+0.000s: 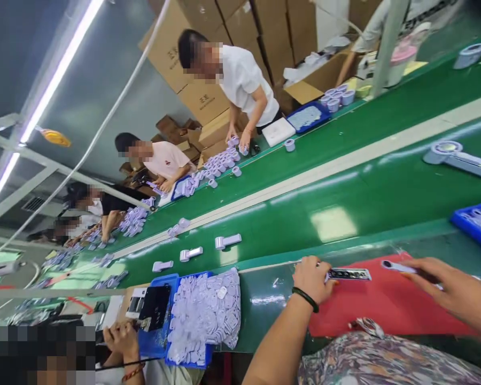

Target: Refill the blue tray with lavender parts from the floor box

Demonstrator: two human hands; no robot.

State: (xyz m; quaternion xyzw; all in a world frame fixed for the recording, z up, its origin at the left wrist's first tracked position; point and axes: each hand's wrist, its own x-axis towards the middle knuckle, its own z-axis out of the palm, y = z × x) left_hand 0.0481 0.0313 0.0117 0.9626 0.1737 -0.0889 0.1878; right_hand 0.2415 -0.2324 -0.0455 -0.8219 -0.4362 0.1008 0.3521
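Observation:
My left hand (312, 279), with a dark band at the wrist, rests on the red mat (385, 305) and pinches a narrow dark strip with white print (349, 274) at its left end. My right hand (457, 291) lies further right on the mat, fingers closed around a slim tool with a lilac ring-shaped tip (393, 266) that points left toward the strip. The tool's rear part is hidden by my fingers.
A green conveyor belt (304, 214) carries lilac handheld fan bodies (227, 241) past me. Blue trays of lilac parts sit at left (202, 315) and right (475, 222). Other people work across the belt and beside me on the left. Cardboard boxes (208, 96) are stacked behind.

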